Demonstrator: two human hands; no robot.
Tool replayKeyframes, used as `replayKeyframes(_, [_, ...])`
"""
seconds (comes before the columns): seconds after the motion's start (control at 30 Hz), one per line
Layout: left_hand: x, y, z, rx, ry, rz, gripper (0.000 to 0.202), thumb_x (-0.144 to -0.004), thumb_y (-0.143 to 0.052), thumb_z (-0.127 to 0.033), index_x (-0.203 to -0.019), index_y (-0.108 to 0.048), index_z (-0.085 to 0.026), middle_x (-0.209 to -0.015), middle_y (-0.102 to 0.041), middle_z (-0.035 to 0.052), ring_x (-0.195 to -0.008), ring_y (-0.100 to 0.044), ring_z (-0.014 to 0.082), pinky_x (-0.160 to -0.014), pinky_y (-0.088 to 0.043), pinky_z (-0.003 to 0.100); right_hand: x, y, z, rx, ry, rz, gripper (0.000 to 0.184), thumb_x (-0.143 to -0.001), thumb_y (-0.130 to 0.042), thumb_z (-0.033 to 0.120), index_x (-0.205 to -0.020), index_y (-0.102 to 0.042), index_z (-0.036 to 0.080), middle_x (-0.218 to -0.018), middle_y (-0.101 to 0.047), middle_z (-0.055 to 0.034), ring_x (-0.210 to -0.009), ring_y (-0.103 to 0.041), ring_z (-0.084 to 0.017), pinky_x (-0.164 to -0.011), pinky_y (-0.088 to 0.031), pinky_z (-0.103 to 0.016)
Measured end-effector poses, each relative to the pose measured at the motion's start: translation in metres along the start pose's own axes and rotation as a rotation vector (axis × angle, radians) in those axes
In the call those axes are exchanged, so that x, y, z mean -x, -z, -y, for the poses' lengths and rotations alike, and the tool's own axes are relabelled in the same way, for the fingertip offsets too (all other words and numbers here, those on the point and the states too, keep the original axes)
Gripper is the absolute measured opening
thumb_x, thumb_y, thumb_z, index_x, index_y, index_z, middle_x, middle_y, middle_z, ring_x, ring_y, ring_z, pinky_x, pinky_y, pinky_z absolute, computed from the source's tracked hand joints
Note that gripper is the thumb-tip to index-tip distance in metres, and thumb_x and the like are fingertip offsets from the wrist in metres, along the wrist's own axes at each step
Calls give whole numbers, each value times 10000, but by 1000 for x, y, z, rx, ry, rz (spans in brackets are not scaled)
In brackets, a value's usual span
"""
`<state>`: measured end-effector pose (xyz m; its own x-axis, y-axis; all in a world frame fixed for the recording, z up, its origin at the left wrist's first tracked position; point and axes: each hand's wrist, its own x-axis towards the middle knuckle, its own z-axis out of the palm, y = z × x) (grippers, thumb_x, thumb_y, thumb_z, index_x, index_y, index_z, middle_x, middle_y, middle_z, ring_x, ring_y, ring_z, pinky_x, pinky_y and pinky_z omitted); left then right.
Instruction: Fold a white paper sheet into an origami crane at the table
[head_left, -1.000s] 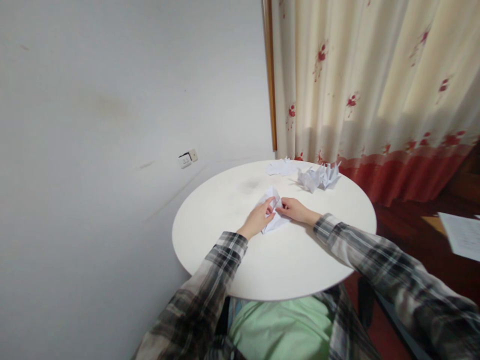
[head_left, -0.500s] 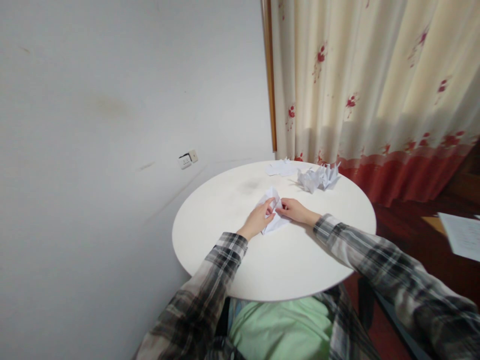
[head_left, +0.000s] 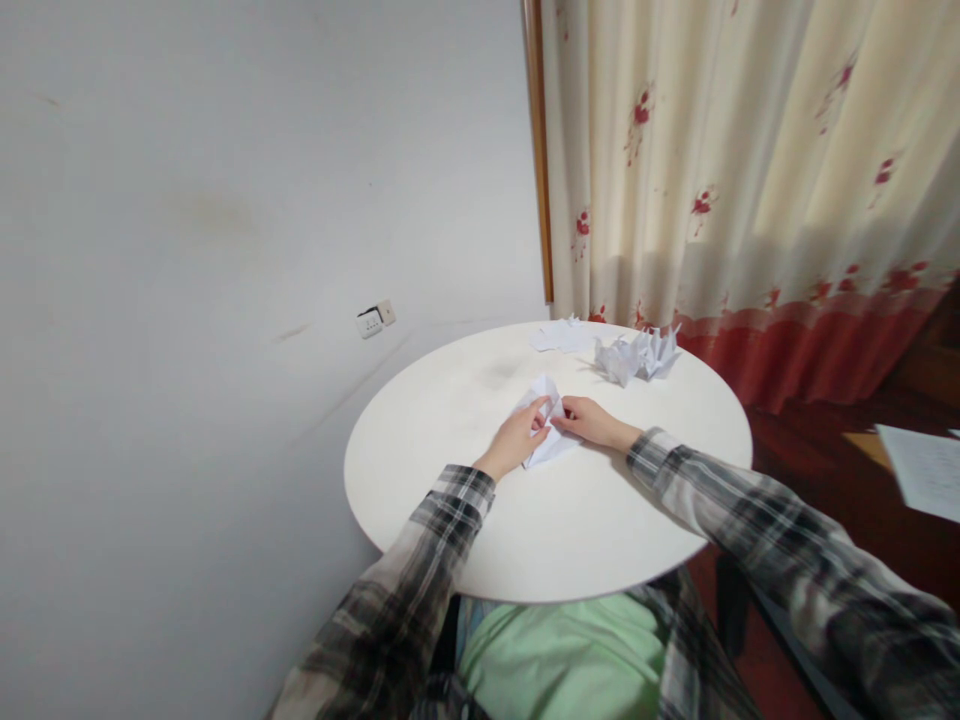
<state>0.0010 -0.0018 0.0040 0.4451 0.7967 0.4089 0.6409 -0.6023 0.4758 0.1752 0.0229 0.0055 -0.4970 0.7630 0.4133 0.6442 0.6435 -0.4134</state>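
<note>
A partly folded sheet of white paper (head_left: 553,448) lies on the round white table (head_left: 420,430), one point aimed at the far side. From the left, my left hand (head_left: 519,436) rests over it, thumb and fingers closed on its folded middle. My right hand (head_left: 592,420) pinches the paper's right edge between thumb and curled fingers. The two hands are close together but apart. Part of the paper is hidden under my fingers.
Several folded white paper figures (head_left: 637,355) stand at the table's far right. Flat white papers (head_left: 561,335) lie near the far edge. A wall with a socket (head_left: 370,323) is on the left, a flowered curtain (head_left: 712,150) behind. Printed sheets (head_left: 922,470) lie off to the right.
</note>
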Motion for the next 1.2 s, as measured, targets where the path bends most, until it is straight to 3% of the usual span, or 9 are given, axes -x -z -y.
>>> replayKeyframes(1.2, [-1, 1, 1, -34, -26, 9, 457, -762, -473, -252, -1205, -391, -175, -838, -569, 15, -741, -505, 117, -741, -411, 254, 0, 1, 0, -36, 35, 15, 223, -776, -451, 293, -779, -581, 111, -690, -574, -37, -595, -455, -102, -571, -327, -195])
